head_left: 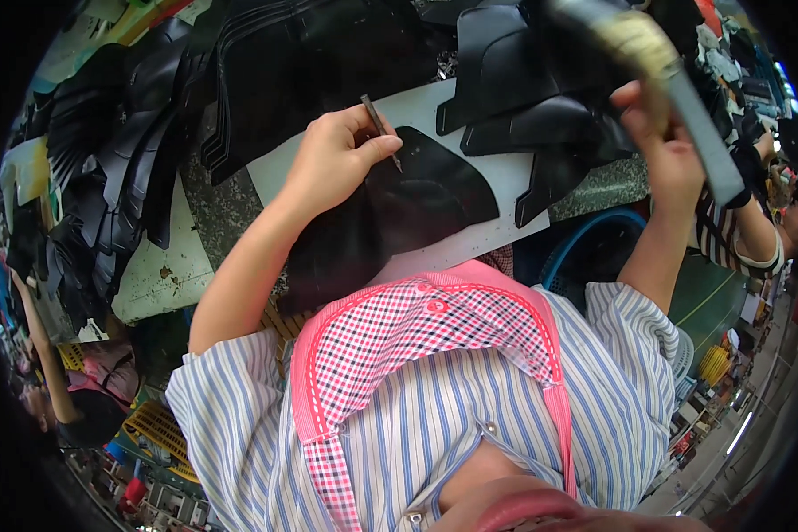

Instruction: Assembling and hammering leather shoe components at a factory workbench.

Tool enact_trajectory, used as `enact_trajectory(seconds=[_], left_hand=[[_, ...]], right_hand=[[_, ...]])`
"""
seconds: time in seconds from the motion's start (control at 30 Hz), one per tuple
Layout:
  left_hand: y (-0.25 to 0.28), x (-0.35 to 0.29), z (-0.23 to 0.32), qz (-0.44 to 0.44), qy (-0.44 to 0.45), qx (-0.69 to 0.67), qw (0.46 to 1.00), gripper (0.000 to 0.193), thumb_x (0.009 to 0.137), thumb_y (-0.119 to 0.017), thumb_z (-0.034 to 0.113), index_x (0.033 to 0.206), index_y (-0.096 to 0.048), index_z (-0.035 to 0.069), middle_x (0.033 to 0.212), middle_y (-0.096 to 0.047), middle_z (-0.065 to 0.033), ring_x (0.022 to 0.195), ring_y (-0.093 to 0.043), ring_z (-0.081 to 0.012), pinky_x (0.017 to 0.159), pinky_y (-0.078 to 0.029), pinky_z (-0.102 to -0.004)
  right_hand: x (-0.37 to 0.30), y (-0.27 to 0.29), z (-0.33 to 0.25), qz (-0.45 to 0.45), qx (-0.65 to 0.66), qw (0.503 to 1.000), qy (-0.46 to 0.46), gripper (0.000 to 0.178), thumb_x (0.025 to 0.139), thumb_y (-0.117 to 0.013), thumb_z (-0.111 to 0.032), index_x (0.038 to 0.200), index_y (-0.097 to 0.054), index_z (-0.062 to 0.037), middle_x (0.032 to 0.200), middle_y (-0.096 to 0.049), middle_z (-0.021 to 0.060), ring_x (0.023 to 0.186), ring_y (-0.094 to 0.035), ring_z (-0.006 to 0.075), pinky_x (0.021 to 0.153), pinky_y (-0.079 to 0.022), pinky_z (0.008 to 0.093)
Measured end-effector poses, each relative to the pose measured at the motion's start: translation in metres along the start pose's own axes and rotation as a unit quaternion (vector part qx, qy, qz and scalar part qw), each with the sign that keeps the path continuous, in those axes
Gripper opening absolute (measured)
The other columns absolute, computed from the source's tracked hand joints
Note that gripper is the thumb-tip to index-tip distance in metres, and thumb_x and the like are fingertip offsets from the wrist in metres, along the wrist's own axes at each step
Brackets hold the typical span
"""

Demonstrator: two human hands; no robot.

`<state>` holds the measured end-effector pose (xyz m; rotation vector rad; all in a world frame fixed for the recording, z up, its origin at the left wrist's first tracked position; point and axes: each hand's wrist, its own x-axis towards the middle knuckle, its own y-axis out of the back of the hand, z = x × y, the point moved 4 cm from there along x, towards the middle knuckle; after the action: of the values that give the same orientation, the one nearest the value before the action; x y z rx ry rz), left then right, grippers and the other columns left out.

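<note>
My left hand (pixel 332 164) pinches a thin dark metal punch (pixel 371 110) between thumb and fingers. The punch stands tilted, its tip at the surface of a black leather-like piece (pixel 439 191) with a curved edge. That piece lies on a white board (pixel 496 232), and its near part reaches down toward my apron. Raised at the right, my right hand (pixel 672 164) is closed round the handle of a hammer (pixel 705 133). The hammer is partly blurred, with a long grey head and a yellowish wrapped section.
Stacked black pieces (pixel 319 62) lie beyond my left hand, and more black pieces (pixel 528 124) lie on the right of the board. Overlapping black pieces (pixel 120 151) cover the left side. Below the table's right edge is a blue-rimmed tub (pixel 567 244). Another person's arm (pixel 758 235) shows at far right.
</note>
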<state>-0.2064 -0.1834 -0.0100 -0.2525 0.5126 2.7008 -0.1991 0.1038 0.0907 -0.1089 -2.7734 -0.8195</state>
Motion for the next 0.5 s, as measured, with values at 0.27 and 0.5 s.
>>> enact_trajectory(seconds=[0.27,0.5], left_hand=[[-0.018,0.012,0.027,0.016,-0.19,0.097,0.977,0.012,0.077,-0.058,0.011,0.082,-0.053,0.002,0.068,-0.058,-0.0061,0.061,-0.056,-0.0245,0.059,-0.045,-0.0302],[-0.022,0.014,0.007,0.014,-0.141,-0.002,0.99,0.01,0.078,-0.057,0.008,0.084,-0.053,0.001,0.068,-0.06,-0.0065,0.062,-0.058,-0.0126,0.058,-0.045,-0.0236]], right_hand=[[-0.057,-0.072,0.008,-0.317,-0.151,0.932,-0.091,0.025,0.073,-0.064,-0.014,0.095,-0.06,-0.0044,0.064,-0.056,0.0096,0.056,-0.054,0.0132,0.058,-0.042,0.0231],[-0.068,-0.071,0.016,-0.232,-0.095,0.965,-0.073,0.021,0.072,-0.063,-0.02,0.086,-0.061,-0.005,0.065,-0.058,0.0122,0.06,-0.059,0.0249,0.054,-0.044,0.0309]])
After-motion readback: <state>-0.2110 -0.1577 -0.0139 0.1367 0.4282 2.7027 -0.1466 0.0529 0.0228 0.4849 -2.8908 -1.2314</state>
